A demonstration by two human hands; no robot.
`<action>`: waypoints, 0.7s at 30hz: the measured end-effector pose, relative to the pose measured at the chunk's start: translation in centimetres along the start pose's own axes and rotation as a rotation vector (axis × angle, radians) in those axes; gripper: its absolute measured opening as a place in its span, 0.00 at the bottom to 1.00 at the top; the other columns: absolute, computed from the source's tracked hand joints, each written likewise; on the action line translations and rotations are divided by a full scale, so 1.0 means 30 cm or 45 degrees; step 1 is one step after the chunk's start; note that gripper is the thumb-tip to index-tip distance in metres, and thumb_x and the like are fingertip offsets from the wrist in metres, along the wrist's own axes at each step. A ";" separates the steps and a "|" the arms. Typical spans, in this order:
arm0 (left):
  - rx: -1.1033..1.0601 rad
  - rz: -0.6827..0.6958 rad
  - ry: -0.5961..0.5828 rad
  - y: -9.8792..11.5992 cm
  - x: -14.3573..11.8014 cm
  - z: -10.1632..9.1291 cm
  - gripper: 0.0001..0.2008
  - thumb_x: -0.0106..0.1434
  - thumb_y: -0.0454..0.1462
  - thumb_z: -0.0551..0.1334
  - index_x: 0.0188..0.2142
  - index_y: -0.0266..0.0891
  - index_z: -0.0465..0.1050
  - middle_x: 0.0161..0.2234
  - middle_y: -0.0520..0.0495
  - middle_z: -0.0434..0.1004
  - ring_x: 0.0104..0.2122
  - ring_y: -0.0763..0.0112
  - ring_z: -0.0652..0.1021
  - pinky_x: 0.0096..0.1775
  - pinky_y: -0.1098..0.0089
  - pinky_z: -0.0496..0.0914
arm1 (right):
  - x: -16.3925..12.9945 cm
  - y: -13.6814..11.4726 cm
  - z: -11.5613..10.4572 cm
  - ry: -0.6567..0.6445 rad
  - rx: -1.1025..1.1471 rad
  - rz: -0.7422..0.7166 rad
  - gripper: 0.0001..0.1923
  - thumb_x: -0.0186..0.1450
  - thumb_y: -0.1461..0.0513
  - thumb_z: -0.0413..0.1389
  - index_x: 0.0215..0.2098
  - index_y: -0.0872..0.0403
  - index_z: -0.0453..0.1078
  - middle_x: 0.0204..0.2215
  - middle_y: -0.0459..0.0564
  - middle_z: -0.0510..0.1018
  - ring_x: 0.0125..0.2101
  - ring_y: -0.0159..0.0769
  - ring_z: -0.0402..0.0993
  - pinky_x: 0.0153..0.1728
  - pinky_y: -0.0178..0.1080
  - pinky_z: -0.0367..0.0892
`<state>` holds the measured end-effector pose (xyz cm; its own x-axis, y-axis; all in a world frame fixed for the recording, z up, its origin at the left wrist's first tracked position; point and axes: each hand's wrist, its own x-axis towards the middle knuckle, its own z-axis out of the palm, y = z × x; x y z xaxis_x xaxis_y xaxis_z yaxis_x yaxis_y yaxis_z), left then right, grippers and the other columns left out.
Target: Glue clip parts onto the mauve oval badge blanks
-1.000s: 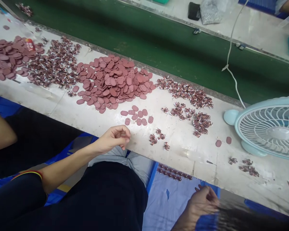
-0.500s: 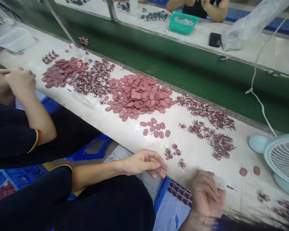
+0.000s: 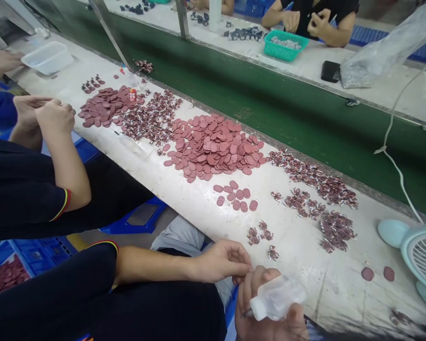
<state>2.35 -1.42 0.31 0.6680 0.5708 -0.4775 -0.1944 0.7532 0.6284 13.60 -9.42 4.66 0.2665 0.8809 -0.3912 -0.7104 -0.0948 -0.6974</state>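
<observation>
Clear squeeze bottle (image 3: pixel 279 296) (held sideways).

white worktable (image 3: pixel 305 284) | green conveyor belt (image 3: pixel 270 109) | far bench (image 3: pixel 394 94) | even light

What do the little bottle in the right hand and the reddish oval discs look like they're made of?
Bottle: translucent, cloudy soft plastic with a white cap, likely a squeeze type, held in the right hand.
Oval discs: matte, uniformly dull red, thin and flat; probably rubber or plastic, hard to tell which.
</observation>
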 end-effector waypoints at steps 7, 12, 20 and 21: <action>0.074 0.162 0.053 -0.016 -0.025 0.024 0.25 0.58 0.62 0.72 0.28 0.42 0.80 0.23 0.47 0.77 0.22 0.71 0.76 0.30 0.66 0.73 | 0.034 0.037 0.017 0.362 0.044 -0.227 0.28 0.66 0.35 0.43 0.34 0.42 0.74 0.22 0.38 0.58 0.21 0.35 0.60 0.23 0.42 0.64; 0.387 0.184 -0.210 0.026 -0.073 -0.018 0.24 0.68 0.57 0.65 0.52 0.47 0.86 0.39 0.41 0.85 0.34 0.65 0.83 0.38 0.64 0.76 | 0.058 -0.018 0.007 0.571 0.181 -0.174 0.24 0.64 0.38 0.48 0.31 0.44 0.72 0.25 0.39 0.55 0.27 0.36 0.55 0.24 0.39 0.62; 0.522 0.211 -0.290 0.072 -0.040 -0.064 0.34 0.53 0.62 0.75 0.49 0.41 0.88 0.40 0.39 0.85 0.33 0.63 0.82 0.33 0.67 0.76 | 0.070 -0.054 0.017 0.610 0.376 0.126 0.22 0.60 0.40 0.59 0.33 0.49 0.70 0.29 0.36 0.48 0.26 0.29 0.40 0.20 0.29 0.61; 0.509 0.237 -0.306 0.074 -0.041 -0.063 0.33 0.53 0.63 0.74 0.49 0.43 0.88 0.43 0.38 0.85 0.36 0.61 0.84 0.36 0.67 0.78 | 0.079 -0.051 -0.001 0.615 0.349 0.141 0.22 0.59 0.39 0.59 0.33 0.47 0.69 0.29 0.35 0.46 0.25 0.30 0.39 0.18 0.30 0.58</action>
<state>-0.26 0.17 1.14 0.8038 0.5566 -0.2099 -0.0669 0.4352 0.8979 15.33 -7.21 4.78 0.4031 0.5543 -0.7282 -0.8769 0.0063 -0.4806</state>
